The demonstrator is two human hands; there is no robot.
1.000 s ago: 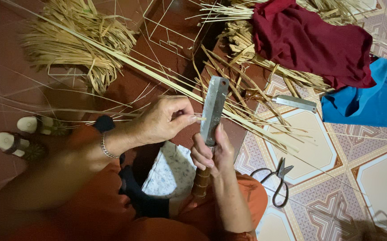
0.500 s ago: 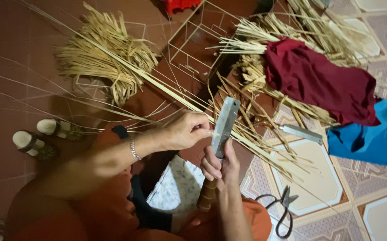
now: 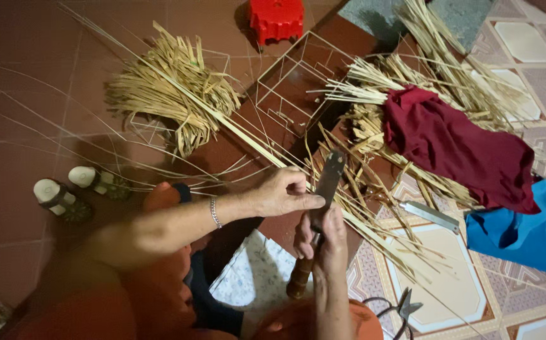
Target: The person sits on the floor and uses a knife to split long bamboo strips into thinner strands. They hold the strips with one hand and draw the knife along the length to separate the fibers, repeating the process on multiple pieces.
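Head view: a long, flat bamboo strip (image 3: 235, 129) runs from the far left of the floor down to the knife (image 3: 326, 186), which stands blade-up in front of the person's lap. The strip looks light, thin and springy, probably sharp at the edges and apt to split; the safest hold seems to be flat between thumb and fingers, close to the blade. The left hand (image 3: 284, 192) is closed in a pinch on the strip right beside the knife. The right hand (image 3: 323, 236) is wrapped shut around the knife above its wooden handle. Beyond the knife lie a wire frame (image 3: 298, 82) and a red stool (image 3: 277, 19); to its right, a maroon cloth (image 3: 468, 148), a blue cloth (image 3: 531, 230) and scissors (image 3: 405, 308). No labels or signs show.
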